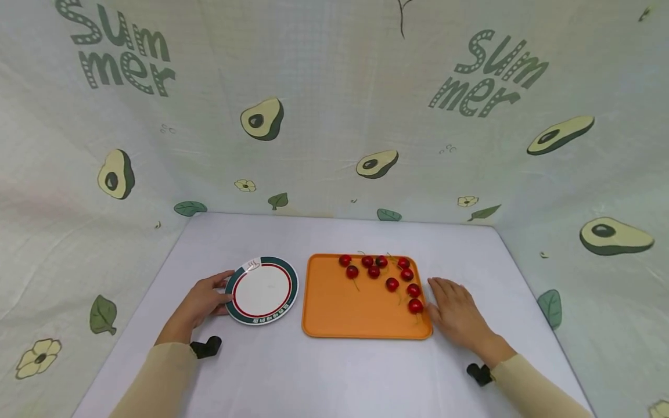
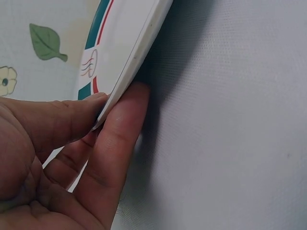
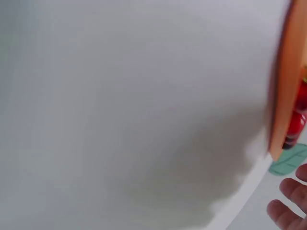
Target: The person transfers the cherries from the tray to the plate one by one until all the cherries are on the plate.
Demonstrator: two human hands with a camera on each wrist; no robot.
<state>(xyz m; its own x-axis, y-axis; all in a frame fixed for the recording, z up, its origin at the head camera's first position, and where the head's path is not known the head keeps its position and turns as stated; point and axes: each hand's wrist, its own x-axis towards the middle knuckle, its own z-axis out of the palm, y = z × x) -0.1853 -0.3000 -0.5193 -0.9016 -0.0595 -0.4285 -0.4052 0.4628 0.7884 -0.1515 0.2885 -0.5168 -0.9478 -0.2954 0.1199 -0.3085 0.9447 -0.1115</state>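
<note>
A white plate (image 1: 263,289) with a green rim band and a red ring lies left of an orange tray (image 1: 345,313). My left hand (image 1: 205,299) pinches the plate's left edge, thumb on top and fingers beneath. In the left wrist view the plate (image 2: 122,43) looks tilted, with its shadow on the cloth below. Several red cherries (image 1: 392,284) are spread over the tray's back and right side. Beside the tray's right edge is my right hand (image 1: 460,313), its fingers extended and holding nothing; only fingertips (image 3: 288,191) show in the right wrist view.
White cloth (image 1: 313,377) covers the table. Behind and at both sides stands a pale fabric backdrop (image 1: 324,116) printed with avocados, leaves and lettering. Black pieces (image 1: 206,346) stick out at both wrists.
</note>
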